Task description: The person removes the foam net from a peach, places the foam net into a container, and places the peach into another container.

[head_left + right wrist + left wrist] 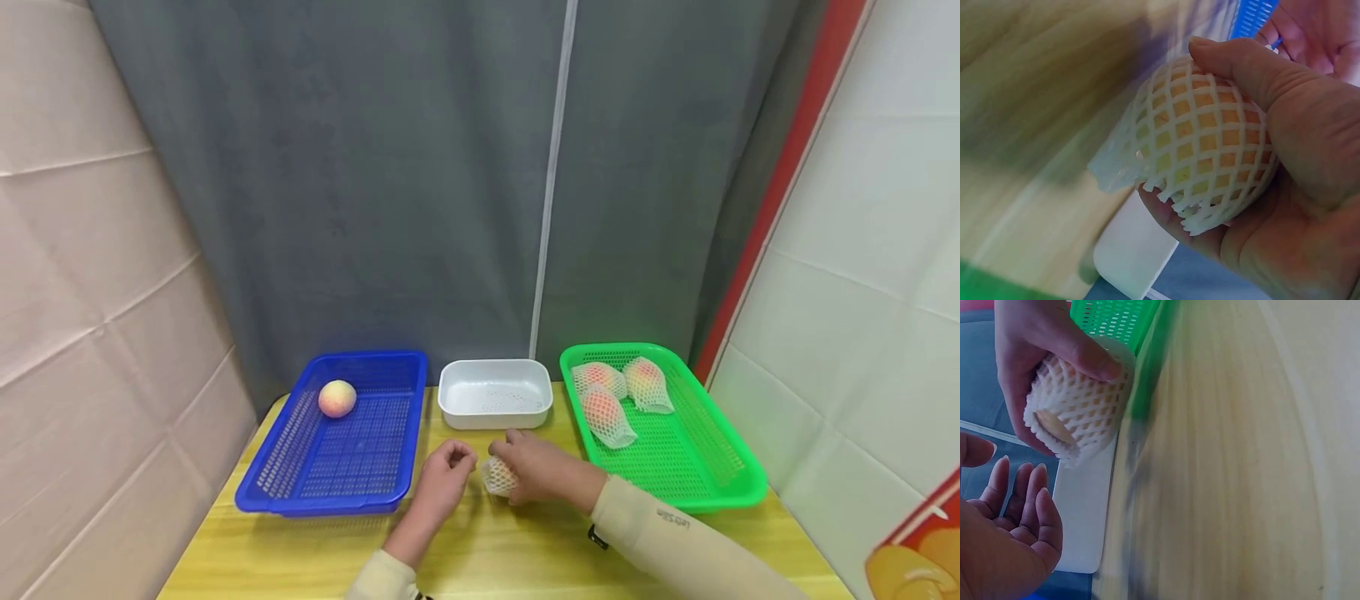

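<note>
My right hand (542,468) grips a peach in a white foam net sleeve (1200,134), thumb on one side and fingers on the other. The sleeve's open end faces my left hand in the left wrist view, and a bit of bare peach shows through it. My left hand (444,479) is beside it, apart from the sleeve, its fingers loosely bent with nothing in them; the left wrist view shows this hand (1013,531) palm up. Both hands are over the wooden table, in front of the white tray (495,421).
At the left, a blue basket (408,433) holds one bare peach (337,399). At the right, a green basket (720,417) holds three peaches in foam nets, one being the nearest netted peach (604,412). A grey curtain (375,208) hangs behind the table (480,558).
</note>
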Demonstrator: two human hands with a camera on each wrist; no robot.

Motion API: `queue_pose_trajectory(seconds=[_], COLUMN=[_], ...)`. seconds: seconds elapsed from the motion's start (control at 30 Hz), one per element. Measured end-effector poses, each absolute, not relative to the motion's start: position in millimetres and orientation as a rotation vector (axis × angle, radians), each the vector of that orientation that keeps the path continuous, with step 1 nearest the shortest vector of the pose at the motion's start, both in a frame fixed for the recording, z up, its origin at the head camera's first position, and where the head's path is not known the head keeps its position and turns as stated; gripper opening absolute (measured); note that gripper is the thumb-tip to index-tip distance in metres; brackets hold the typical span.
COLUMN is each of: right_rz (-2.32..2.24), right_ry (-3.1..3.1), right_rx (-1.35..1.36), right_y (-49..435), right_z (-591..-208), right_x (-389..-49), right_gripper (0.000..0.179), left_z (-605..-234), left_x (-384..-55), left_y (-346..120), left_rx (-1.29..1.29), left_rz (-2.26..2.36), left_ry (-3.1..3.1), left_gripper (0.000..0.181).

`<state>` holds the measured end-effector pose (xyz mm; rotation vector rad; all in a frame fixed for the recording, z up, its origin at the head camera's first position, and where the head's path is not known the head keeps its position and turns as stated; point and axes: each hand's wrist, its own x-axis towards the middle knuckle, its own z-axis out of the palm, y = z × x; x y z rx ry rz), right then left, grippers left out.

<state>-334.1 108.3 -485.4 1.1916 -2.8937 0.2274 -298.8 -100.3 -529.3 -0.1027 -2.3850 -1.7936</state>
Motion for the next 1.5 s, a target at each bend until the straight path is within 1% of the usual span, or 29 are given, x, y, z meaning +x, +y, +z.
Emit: queue_pose_trajectory(seconds=[0.33, 0.63, 0.8, 0.93, 1.07, 1.17, 1.33, 1.5], right_rz=[0.160, 0.131, 0.104, 0.146, 0.341, 0.574, 1.017, 1.276], right_ry=[-2.916, -2.935, -2.921, -2.914, -2.888, -2.847, -2.768, -2.712], right_rx=[1.194, 1.154, 1.157, 1.163, 1.143, 1.080, 0.891, 0.720], right_y=[102.1, 99.3, 99.0, 99.9, 104.1, 112.0, 129.4, 142.3], right_z=[-500.0, -501.5, -504.0, -506.6, -506.5, -503.5, -501.3, -511.6], right_x=[-335.1, -336.6, -336.3, -336.1, -335.7, -333.4, -324.4, -315.4], right_gripper=[0.069, 0.064, 0.073, 0.088, 0.096, 0.093, 0.086, 0.088], left_z=[-527.0, -525.1, -524.6, -525.6, -526.1, -525.4, -527.2, -537.9], left_x=[-301.0, -303.6, -301.4, -301.9, -303.0, -303.1, -300.7, -297.8], left_y=[-98.0, -96.6, -96.5, -98.1, -101.1, -102.2, -104.6, -110.8], left_rx=[-0.109, -0.129, -0.136, -0.132, -0.155, -0.184, -0.175, -0.171], left_rz=[-1.766, -1.740, -1.747, -1.757, -1.756, -1.750, -1.749, -1.781], left_ry=[-2.408, -2.404, -2.396, -2.402, -2.404, -2.401, -2.416, -2.415], left_gripper=[0.008, 0.008, 0.008, 0.008, 0.009, 0.009, 0.011, 0.015])
